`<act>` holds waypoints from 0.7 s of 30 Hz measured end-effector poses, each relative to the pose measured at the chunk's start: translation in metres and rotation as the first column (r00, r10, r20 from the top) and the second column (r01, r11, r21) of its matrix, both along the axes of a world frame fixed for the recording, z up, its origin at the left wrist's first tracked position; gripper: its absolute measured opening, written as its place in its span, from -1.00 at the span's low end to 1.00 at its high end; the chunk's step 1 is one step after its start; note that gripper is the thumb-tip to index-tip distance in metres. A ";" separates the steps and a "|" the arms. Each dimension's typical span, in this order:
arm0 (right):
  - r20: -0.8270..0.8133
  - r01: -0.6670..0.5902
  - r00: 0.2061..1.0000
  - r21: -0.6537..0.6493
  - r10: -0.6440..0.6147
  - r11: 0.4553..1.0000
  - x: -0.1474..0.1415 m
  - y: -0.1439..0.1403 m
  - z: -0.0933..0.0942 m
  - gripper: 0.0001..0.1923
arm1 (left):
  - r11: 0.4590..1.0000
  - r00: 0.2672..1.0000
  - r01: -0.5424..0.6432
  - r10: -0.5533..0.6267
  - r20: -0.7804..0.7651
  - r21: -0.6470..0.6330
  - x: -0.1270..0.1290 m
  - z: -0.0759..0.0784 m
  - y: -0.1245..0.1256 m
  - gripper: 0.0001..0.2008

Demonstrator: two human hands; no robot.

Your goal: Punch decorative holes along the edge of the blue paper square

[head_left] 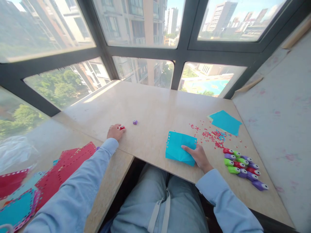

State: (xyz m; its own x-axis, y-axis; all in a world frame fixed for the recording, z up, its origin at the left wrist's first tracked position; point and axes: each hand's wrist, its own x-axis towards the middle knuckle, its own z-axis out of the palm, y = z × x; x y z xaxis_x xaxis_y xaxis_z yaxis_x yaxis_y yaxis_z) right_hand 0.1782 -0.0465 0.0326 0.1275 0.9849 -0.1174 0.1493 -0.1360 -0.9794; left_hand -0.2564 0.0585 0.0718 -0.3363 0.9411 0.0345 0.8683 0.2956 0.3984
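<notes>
My left hand (115, 131) is stretched out over the wooden tabletop (150, 106) and is closed around a small red paper punch (121, 127). A small purple punch (135, 122) stands just to its right, untouched. My right hand (198, 155) lies flat on the right part of a folded turquoise paper sheet (178, 146) near the table's front edge, fingers pressing it down. The sheet's left and top edges show punched holes.
A cluster of several red, green and purple punches (244, 166) lies right of my right hand. Red paper confetti (210, 135) and another turquoise sheet (225, 121) lie beyond. Punched red and turquoise sheets (55, 174) are piled at the left. Windows surround the table.
</notes>
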 end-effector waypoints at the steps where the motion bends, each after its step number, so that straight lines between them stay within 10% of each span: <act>1: 0.001 0.003 1.000 0.002 -0.003 1.000 0.000 0.000 0.000 -0.44 | 1.000 1.000 0.014 -0.014 -0.027 0.013 0.002 0.002 0.001 -0.52; 9: -0.003 -0.004 1.000 -0.011 0.004 1.000 0.000 0.000 -0.001 -0.45 | 0.876 0.846 0.480 -0.476 -0.242 -0.047 0.033 0.015 0.025 -0.52; 14: -0.027 -0.019 0.999 -0.019 0.019 1.000 -0.002 0.001 0.000 -0.44 | 0.789 0.711 0.526 -0.613 -0.345 -0.318 0.043 0.022 0.046 -0.50; 21: -0.010 -0.012 1.000 0.018 0.013 1.000 -0.004 0.002 0.005 -0.46 | 0.755 0.675 0.541 -0.652 -0.344 -0.370 0.055 0.036 0.046 -0.77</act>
State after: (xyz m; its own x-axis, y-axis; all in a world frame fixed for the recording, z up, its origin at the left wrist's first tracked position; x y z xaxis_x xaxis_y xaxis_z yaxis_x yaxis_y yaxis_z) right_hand 0.1740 -0.0446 0.0380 0.1139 0.9883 -0.1013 0.1407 -0.1169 -0.9831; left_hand -0.2015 0.1042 0.1079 0.2995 0.9324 -0.2024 0.9459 -0.3179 -0.0645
